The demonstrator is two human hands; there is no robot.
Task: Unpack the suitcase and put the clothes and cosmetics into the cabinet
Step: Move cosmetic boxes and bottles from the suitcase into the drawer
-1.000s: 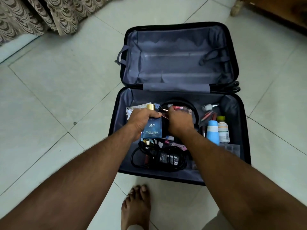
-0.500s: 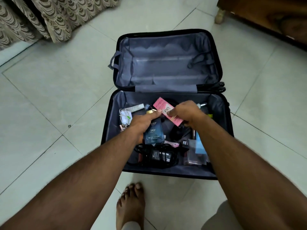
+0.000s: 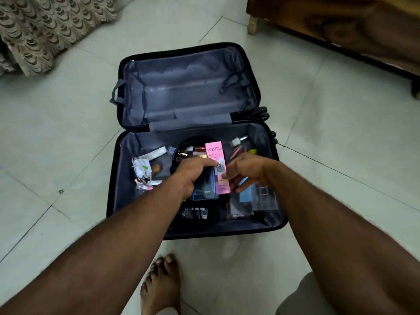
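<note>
Pale floor tiles (image 3: pixel 56 133) carry an opened suitcase (image 3: pixel 118 178), with a patterned curtain (image 3: pixel 45 30) at the far left and dark wooden furniture (image 3: pixel 341 30) at the far right; whether that furniture is the cabinet cannot be told. One bare foot (image 3: pixel 161 287) stands just before the case

Its far half (image 3: pixel 188 87) shows only grey lining and loose straps, and no clothes are visible anywhere, so the clothing part seems done or was never packed here. What is left sits in the near half: a white cable bundle (image 3: pixel 142 169) at the left, a black charger (image 3: pixel 195 212) near the front edge, a light blue bottle (image 3: pixel 246 194), clear plastic packets (image 3: pixel 266 196) and several small tubes and lipsticks (image 3: pixel 238 151) toward the back

The left hand (image 3: pixel 193 173) is clenched around a dark blue cologne box (image 3: pixel 203 189), held above the clutter. Beside it stands a pink Pond's box (image 3: pixel 217 164), upright and touching the cologne box; the left thumb appears to press it there. The right hand (image 3: pixel 245 171) is at the pink box's edge with fingers curled, touching it, though whether it grips or is letting go I cannot tell

By my judgement the cosmetics stage is barely started: two boxes are gathered, nothing is yet at the cabinet, and most small items remain
</note>
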